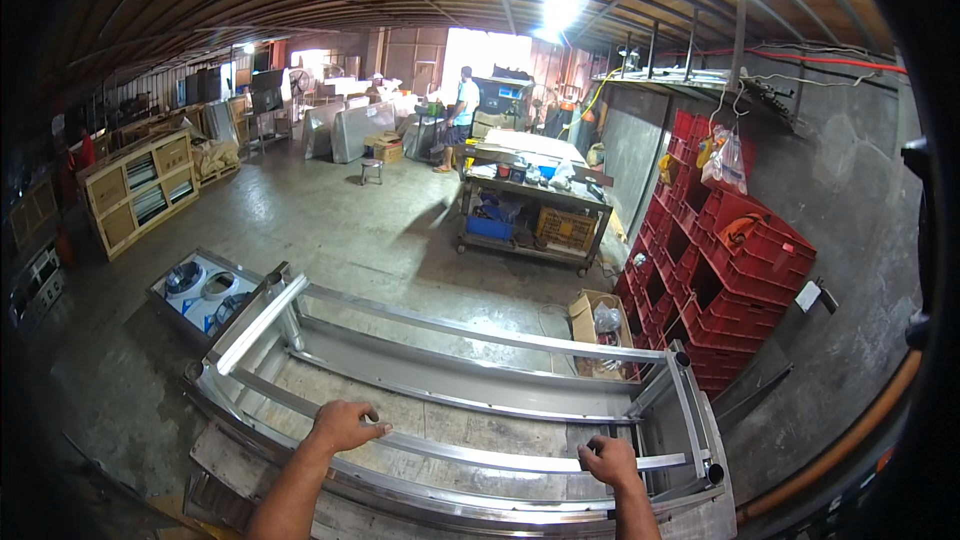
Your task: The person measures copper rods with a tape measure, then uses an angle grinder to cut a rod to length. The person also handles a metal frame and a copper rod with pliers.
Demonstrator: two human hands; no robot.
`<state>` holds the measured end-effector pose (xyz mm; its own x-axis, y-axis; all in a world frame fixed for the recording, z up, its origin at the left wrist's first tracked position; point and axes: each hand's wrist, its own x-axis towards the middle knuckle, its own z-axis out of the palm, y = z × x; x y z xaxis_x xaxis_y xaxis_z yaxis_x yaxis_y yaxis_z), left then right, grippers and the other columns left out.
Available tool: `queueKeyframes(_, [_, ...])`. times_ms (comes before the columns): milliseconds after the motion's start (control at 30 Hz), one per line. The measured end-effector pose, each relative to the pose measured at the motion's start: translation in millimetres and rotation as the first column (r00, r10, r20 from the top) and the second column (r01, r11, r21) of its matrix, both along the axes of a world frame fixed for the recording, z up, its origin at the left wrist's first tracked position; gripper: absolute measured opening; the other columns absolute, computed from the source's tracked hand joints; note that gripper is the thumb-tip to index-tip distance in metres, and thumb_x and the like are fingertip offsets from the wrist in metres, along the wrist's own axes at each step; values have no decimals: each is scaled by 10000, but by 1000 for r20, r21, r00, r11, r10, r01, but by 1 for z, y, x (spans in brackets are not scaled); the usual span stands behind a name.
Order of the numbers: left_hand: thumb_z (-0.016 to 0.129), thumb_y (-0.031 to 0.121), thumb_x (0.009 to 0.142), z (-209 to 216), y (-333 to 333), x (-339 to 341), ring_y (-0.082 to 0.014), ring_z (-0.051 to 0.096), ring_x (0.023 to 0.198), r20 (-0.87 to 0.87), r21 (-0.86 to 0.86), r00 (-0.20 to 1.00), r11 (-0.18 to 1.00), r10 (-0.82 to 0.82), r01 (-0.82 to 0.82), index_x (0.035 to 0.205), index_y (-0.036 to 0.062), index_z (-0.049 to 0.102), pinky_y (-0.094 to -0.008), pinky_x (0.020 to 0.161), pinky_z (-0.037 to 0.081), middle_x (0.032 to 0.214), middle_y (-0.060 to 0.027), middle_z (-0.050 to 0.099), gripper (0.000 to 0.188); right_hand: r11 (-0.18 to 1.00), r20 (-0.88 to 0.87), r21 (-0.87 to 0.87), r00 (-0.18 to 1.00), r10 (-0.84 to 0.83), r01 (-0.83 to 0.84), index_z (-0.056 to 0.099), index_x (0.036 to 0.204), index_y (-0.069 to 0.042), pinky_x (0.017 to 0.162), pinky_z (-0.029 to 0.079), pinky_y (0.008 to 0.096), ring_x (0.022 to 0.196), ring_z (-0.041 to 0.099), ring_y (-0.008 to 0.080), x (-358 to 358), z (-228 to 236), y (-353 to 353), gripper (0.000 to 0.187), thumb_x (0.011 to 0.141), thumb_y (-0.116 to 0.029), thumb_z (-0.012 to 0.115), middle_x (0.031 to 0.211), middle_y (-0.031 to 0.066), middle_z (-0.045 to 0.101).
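In front of me stands a long, shiny metal frame (480, 338) made of tubes and rails, with round open tube ends at its corners. A flat metal bar (455, 451) runs lengthwise across its near side. My left hand (343, 426) is closed around this bar left of its middle, its fingers partly hidden. Farther right, my right hand (609, 461) has its fingers curled over the same bar near the right end. Beneath the bars lies a worn, pale board surface (400, 405).
Left of the frame sits a metal panel with round openings (220, 286). Red crates (740, 260) are stacked against the right wall, beside an open cardboard box (585, 318). A wheeled workbench (540, 188) stands ahead. Farther back are a stool (371, 169) and a person (463, 115).
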<state>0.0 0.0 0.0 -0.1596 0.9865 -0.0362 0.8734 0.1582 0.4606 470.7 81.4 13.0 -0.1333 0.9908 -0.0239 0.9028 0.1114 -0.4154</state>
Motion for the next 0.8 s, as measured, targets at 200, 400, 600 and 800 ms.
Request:
queueKeyframes(200, [700, 639, 730, 1, 0, 3, -292, 689, 875, 3, 0, 1000, 1000, -3, 3, 969, 122, 732, -393, 803, 528, 889, -126, 714, 571, 1000, 14, 21, 1000, 1, -1, 722, 795, -80, 714, 527, 426, 733, 669, 349, 3, -2, 1, 344, 810, -416, 651, 697, 160, 672])
queueKeyframes(400, [700, 642, 726, -4, 1, 1, -290, 691, 867, 12, 21, 1000, 1000, -3, 3, 957, 119, 735, -390, 803, 531, 874, -128, 714, 573, 1000, 10, 27, 1000, 3, -3, 722, 810, -75, 712, 524, 431, 734, 668, 351, 1, 1, -1, 353, 811, -421, 650, 699, 162, 671])
queueKeyframes(600, [656, 646, 756, -2, 0, 0, -322, 680, 874, 8, 36, 1000, 999, -29, 29, 953, 132, 724, -429, 805, 518, 870, -118, 714, 555, 1000, 10, 12, 1000, -6, 5, 721, 814, -72, 720, 521, 431, 748, 667, 356, 1, 0, 0, 355, 815, -419, 645, 711, 168, 673])
queueKeyframes(800, [657, 648, 753, -4, 0, -2, -320, 683, 856, 2, 41, 999, 999, -34, 34, 947, 129, 725, -425, 798, 521, 852, -127, 711, 559, 1000, 0, -12, 1000, 2, -2, 724, 816, -77, 725, 521, 431, 760, 667, 360, 0, 2, 0, 351, 816, -420, 644, 727, 170, 678])
